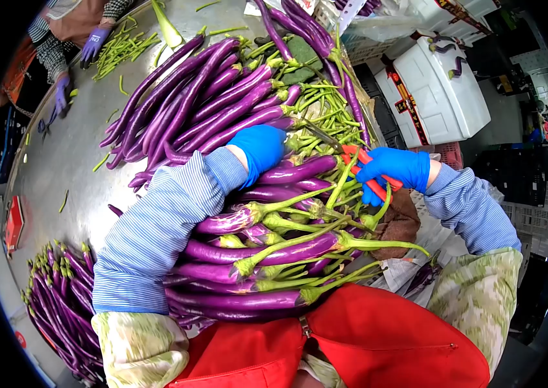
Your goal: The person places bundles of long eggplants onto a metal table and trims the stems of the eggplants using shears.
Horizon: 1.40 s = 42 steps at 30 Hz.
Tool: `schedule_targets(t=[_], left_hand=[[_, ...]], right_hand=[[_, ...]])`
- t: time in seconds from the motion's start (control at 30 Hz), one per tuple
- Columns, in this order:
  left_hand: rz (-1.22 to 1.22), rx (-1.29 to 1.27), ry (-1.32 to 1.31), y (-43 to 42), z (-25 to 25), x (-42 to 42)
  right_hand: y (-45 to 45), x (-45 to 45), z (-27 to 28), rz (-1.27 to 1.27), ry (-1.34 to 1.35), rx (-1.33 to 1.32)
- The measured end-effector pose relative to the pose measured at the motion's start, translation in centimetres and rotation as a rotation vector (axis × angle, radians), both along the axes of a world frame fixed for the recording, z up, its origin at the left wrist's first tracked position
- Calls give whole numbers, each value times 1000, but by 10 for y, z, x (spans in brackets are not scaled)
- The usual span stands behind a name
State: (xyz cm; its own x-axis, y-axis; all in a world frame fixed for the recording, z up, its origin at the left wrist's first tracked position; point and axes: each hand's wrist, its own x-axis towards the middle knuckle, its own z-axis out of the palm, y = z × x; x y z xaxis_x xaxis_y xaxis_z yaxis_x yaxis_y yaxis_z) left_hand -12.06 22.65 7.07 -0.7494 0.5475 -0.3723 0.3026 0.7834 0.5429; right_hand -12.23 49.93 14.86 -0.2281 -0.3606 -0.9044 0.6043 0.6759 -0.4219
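My right hand (pixel 394 169), in a blue glove, is closed on scissors (pixel 357 155) with red handles; their blades point left toward thin cut green stems (pixel 339 107). In a matching glove, my left hand (pixel 260 150) rests among purple eggplants, its fingers hidden, so what it grips does not show. Below both hands lie eggplants (pixel 254 301) with long green stalks toward the right. Above my left hand is a pile of eggplants (pixel 190 103) with short green ends pointing right.
A metal table (pixel 83 161) carries the eggplants. More eggplants (pixel 60 310) lie at lower left. A white foam box (pixel 452 97) stands at upper right. At top left, another person's purple-gloved hands (pixel 95 45) are near cut stems (pixel 122 55) and dark scissors (pixel 46 123).
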Motion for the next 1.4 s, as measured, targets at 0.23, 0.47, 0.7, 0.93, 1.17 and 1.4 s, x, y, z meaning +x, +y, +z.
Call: schedule_targets(t=[0.23,0.47,0.7,0.93,1.17,1.4], left_hand=[[5,22,0,-1,-7,0],[-75,205,-196,-22,-6,1],[301,367,-646,-73,31,26],[265,41,-278,-69,50,72],[234,54,-442,-59,63,104],[86,-44,-408,-30,-14,30]], right_hand=[[1,4,-18,-78,81,-33],[6,19,-13,-296,252,-193],[25,42,19,-302,255,-309],[38,59,-2,-310,379,-380],[58,86,-31,-311,196,-379],[56,72,-24,-189,197,-273]])
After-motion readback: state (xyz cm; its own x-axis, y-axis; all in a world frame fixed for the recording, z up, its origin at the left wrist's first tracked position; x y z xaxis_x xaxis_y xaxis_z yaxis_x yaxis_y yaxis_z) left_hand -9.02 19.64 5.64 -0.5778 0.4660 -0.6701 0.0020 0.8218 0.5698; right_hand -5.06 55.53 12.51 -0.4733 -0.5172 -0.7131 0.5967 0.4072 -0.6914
